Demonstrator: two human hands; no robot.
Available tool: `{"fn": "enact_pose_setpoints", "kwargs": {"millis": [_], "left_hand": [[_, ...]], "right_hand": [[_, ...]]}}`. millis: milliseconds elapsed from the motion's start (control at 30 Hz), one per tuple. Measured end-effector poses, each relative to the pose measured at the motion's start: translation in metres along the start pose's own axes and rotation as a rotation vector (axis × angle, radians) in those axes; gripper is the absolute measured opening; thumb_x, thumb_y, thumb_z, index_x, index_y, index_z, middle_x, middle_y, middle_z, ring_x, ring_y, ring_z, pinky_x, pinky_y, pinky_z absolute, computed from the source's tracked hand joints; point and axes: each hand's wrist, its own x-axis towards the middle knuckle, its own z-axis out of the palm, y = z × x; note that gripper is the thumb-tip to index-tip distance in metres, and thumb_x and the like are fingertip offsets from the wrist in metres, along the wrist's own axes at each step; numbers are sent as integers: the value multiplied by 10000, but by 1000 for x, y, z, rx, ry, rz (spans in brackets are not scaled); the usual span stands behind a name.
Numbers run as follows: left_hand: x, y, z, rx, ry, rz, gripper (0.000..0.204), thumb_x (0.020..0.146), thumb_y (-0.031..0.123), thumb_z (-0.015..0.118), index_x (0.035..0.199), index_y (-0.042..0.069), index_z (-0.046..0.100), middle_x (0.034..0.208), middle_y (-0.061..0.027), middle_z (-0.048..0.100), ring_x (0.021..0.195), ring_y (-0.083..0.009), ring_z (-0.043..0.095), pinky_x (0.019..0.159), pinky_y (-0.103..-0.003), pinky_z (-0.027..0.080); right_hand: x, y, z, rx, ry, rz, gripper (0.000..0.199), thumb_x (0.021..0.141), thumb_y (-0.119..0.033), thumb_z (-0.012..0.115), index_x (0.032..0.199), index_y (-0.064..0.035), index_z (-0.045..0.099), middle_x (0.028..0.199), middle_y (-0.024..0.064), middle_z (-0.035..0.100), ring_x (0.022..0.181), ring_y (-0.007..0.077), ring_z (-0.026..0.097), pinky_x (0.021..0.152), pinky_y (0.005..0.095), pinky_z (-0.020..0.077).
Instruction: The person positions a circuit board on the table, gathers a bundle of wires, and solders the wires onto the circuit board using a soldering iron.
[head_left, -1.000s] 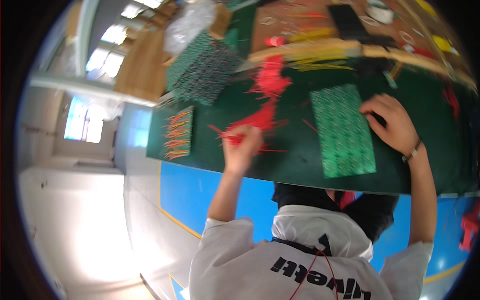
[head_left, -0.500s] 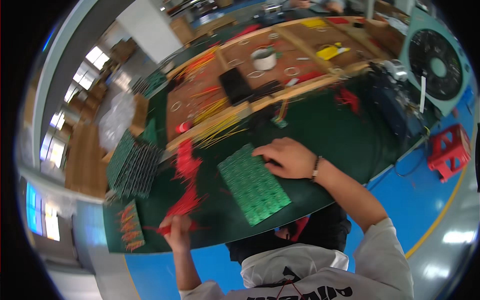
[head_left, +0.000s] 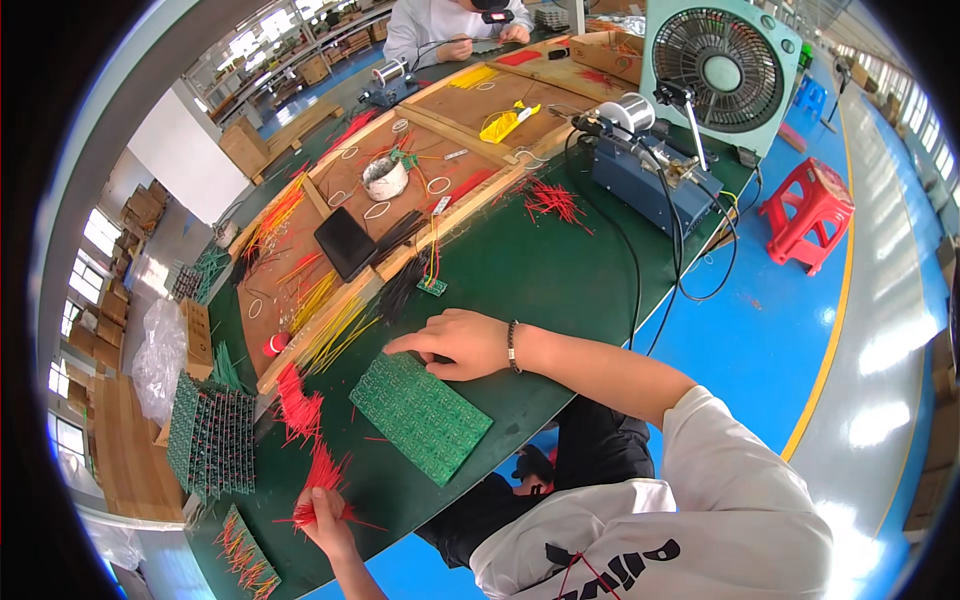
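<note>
On the green-topped bench, a green circuit board panel [head_left: 425, 418] lies flat in front of me. My right hand [head_left: 462, 343] rests at its far edge, the index finger stretched toward the far left corner and a gap showing below it; it grips nothing that I can see. Near the front edge, my left hand [head_left: 322, 517] is closed on thin red wires [head_left: 325, 470], whose ends stick out around the fingers. Another clump of red wires [head_left: 298, 405] lies just beyond. To the lower left is a narrow board [head_left: 245, 555] bearing red and yellow wires.
A stack of green boards [head_left: 210, 440] stands at the left. Behind is a wood-framed tray [head_left: 300, 350] with yellow wires [head_left: 340, 335] and a black box [head_left: 345, 243]. A blue wire-feeding machine [head_left: 650, 180] and fan [head_left: 715, 70] stand far right. A co-worker [head_left: 450, 30] sits opposite.
The view has swung to the right and sharpened, bringing the co-worker and machine into fuller sight. My right hand stays at the board's far edge; my left stays on the red wires.
</note>
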Motion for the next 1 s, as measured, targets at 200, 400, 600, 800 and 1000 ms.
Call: {"fn": "enact_pose_setpoints", "kwargs": {"millis": [200,400,600,800,1000], "left_hand": [[18,30,25,140,-126,61,282,931,143,492,675,71,394,540,27,324,441,-51,245,426,-247,173],[32,32,46,23,-256,92,171,859,122,598,736,39,515,611,-7,439,487,-52,349,455,-215,225],[71,43,96,708,-113,451,135,811,45,640,746,27,524,503,52,366,462,-40,323,419,-224,228],[75,52,124,264,-236,195,74,836,36,589,793,20,531,602,26,462,496,-53,402,463,-211,283],[64,37,82,726,-397,375,110,804,91,639,865,36,566,695,-31,542,563,-142,521,495,-255,387]], "right_hand": [[2,3,-2,46,8,4,505,797,-138,572,1272,-201,411,773,28,602,748,257,592,671,384,455],[2,5,-5,51,70,23,432,796,-128,575,1208,-161,448,743,46,606,698,257,601,614,391,462],[25,-69,4,382,206,-55,227,834,-279,624,913,-78,554,684,46,609,616,273,612,539,378,464],[24,-90,8,229,281,-143,209,863,-265,584,840,-60,550,712,80,606,609,282,594,526,365,461],[-16,-46,-47,804,591,91,131,925,-139,463,990,-41,522,792,73,625,627,151,617,558,265,506]]}}
